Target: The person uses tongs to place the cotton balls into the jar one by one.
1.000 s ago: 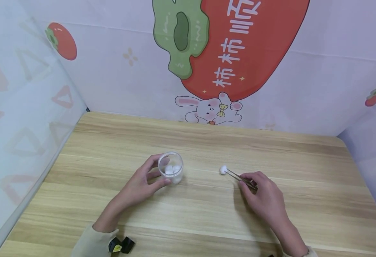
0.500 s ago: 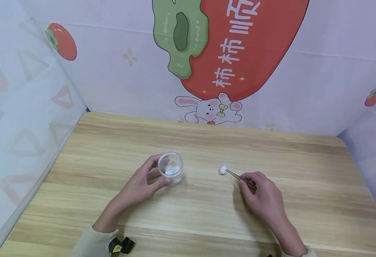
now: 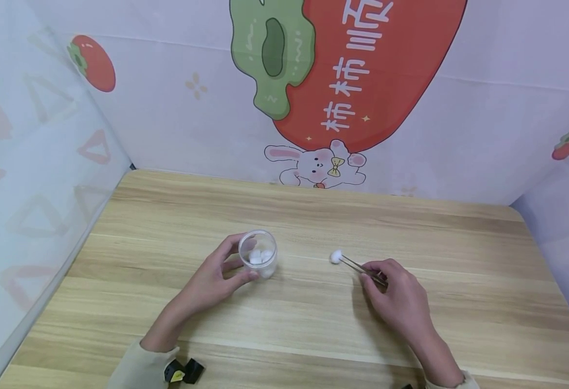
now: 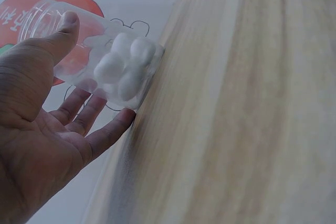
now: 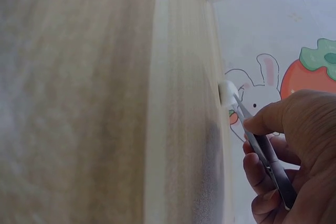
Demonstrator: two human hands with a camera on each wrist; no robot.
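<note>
My left hand (image 3: 211, 278) holds a clear plastic jar (image 3: 270, 265) upright on the table, thumb on the near side and fingers round the far side. Several white cotton balls (image 4: 134, 69) lie at its bottom in the left wrist view, and its mouth is uncovered. To the right, my right hand (image 3: 401, 297) grips a pair of metal tweezers (image 5: 268, 156) between thumb and fingers. Their tips stand apart at a single cotton ball (image 3: 336, 256) that lies on the table. The tips touch its right side; I cannot tell how firmly they hold it.
The wooden table (image 3: 284, 329) runs back to a printed cloth wall (image 3: 167, 129), with more cloth at both sides. A small black device (image 3: 184, 371) sits at the left sleeve (image 3: 143, 367).
The tweezer tips came together half a second ago and are spread again now. The cotton ball has shifted very slightly left. My left hand and the jar stay still.
</note>
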